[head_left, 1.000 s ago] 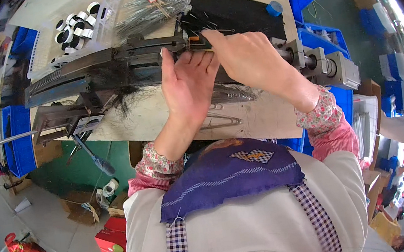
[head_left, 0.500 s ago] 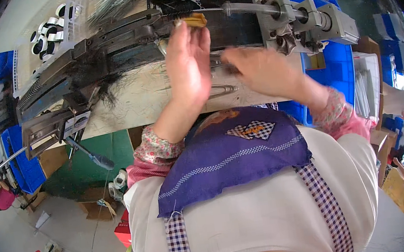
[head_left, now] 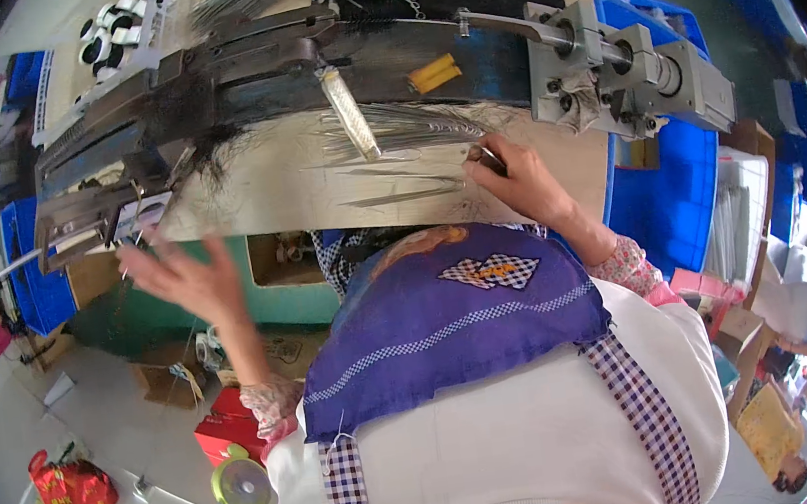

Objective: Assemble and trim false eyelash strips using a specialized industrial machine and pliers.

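Observation:
My left hand [head_left: 187, 277] hangs off the bench's near left edge, fingers spread, holding nothing I can make out. My right hand [head_left: 513, 176] rests on the shiny metal worktop [head_left: 295, 190] with its fingers pinched on a small metal piece at the end of a fan of thin wires [head_left: 409, 128]. Behind both runs a long dark machine bar [head_left: 230, 72] with black fibres hanging from it. A flat metal strip [head_left: 348, 113] lies across the bar. Two small yellow blocks [head_left: 434, 73] sit on it.
A grey motor unit with a shaft [head_left: 638, 72] sits at the bar's right end. Blue bins [head_left: 667, 179] stand at the right, rolls of tape [head_left: 113, 21] at the back left. A red bag [head_left: 71, 494] and a red box [head_left: 230, 435] lie on the floor.
Both hands came off the machine bar. The left swung down and left off the bench edge, fingers apart. The right dropped to the worktop and pinched the wire bundle's end.

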`<state>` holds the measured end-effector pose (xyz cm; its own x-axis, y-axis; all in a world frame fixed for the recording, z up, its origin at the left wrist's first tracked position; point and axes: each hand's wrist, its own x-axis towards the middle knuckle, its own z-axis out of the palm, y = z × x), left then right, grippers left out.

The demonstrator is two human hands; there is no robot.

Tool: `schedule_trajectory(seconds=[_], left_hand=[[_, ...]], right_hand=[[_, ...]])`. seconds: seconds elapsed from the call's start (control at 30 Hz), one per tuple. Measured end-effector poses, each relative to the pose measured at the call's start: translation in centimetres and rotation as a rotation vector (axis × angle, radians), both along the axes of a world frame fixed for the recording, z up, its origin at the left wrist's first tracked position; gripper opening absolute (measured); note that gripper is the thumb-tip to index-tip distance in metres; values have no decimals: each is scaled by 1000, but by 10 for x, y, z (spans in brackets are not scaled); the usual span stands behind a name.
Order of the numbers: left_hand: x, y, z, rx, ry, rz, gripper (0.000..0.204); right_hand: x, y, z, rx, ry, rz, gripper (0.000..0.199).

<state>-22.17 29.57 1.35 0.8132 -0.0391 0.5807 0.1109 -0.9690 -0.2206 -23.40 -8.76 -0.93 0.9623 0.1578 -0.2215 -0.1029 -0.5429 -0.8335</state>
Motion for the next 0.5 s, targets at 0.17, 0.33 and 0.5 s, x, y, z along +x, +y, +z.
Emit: schedule_trajectory(seconds=[0.17,0.33,0.5], left_hand=[[-51,156,-16,-522,119,586,78],[-42,107,-30,-703,114,625,82],[0,-36,17,-669,56,-341,68]], right_hand=[[7,2,29,81,-97,-86,20],[13,-20,34,237,-301,-364,10],[29,-13,76,271,-294,-224,4]])
